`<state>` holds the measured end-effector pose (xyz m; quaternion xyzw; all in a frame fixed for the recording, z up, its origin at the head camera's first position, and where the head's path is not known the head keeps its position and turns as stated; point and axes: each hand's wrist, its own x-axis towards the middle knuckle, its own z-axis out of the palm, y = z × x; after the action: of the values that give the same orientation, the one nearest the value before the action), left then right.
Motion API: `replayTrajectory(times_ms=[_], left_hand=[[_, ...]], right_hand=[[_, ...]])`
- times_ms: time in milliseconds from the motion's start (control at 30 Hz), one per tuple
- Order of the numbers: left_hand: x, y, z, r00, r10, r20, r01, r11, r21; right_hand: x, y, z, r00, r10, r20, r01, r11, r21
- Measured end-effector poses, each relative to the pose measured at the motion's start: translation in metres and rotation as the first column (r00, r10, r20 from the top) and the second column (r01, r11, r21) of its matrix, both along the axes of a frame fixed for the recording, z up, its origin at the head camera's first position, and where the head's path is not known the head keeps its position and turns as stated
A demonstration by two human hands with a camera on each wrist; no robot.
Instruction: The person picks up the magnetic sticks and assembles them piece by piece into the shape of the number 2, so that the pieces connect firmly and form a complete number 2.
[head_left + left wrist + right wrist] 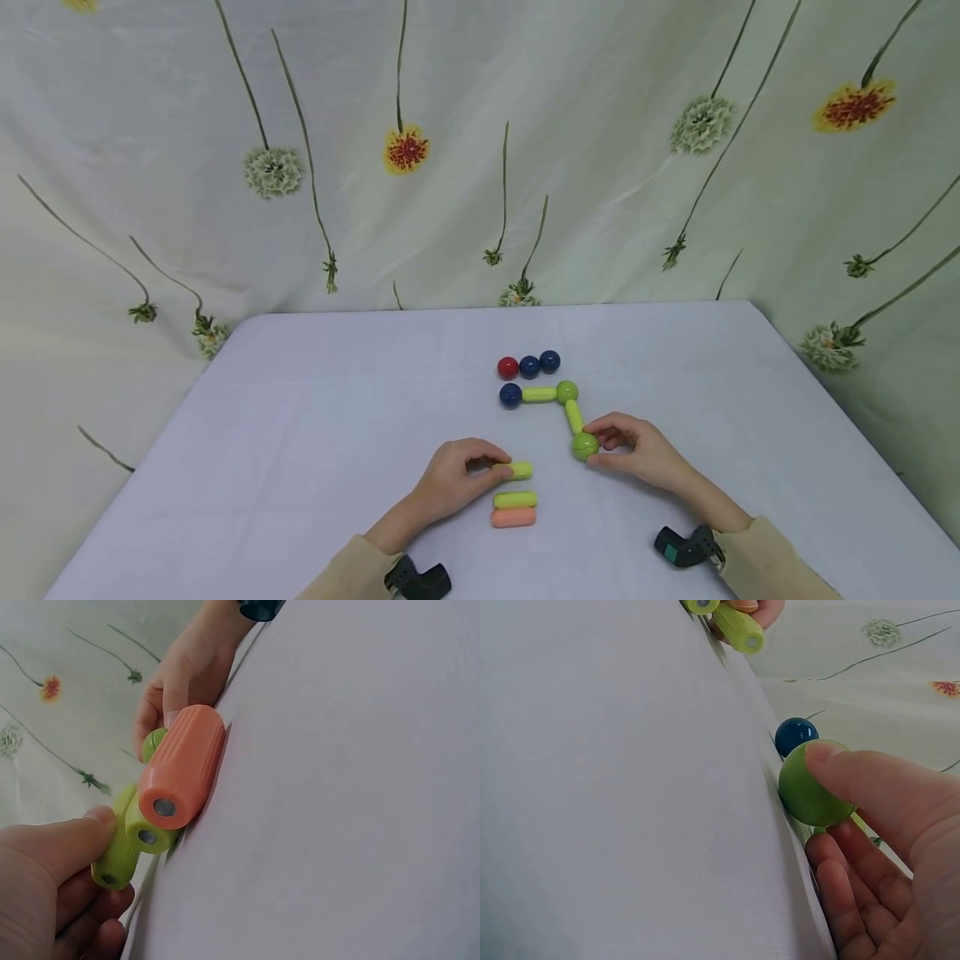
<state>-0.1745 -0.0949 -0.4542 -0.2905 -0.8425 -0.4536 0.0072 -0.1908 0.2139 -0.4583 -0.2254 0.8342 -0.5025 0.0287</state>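
"Pinching what, there on the left?"

"One green rod (521,471), held between thumb and fingers of the left hand (457,479). I can't tell whether it's lifted off the table (300,417)."

"What lies near it?"

"A spare rod (515,499), also green, on the person's side of it, with an orange rod (513,518) just beside that. The left wrist view shows a metal disc (164,807) in the orange end."

"And the right hand (637,450)?"

"Its thumb and fingers grip a green ball (585,447), the near end of a bent chain. From there a near rod (574,417) runs away to a corner ball (567,392), then a far rod (538,394) goes left to a dark blue ball (511,395)."

"Anything beyond the chain?"

"A red ball (507,367) and two more blue ones in a row. Behind the table hangs a flowered cloth (600,208)."
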Motion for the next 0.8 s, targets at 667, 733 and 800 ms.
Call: replayTrajectory(times_ms=[667,733,800], left_hand=[[-0.006,0.017,0.009,0.998,-0.03,0.06,0.027,0.998,0.056],[-0.008,0.019,0.009,0.998,-0.027,0.059,0.024,0.999,0.045],[-0.009,0.021,0.009,0.998,-0.022,0.059,0.02,0.999,0.033]], right_hand=[[0.001,0.0,0.001,1.0,-0.003,-0.011,0.004,1.0,0.015],[0.001,0.0,0.001,1.0,-0.005,-0.008,0.005,1.0,0.016],[0.001,0.0,0.001,1.0,-0.002,-0.006,0.002,1.0,0.012]])
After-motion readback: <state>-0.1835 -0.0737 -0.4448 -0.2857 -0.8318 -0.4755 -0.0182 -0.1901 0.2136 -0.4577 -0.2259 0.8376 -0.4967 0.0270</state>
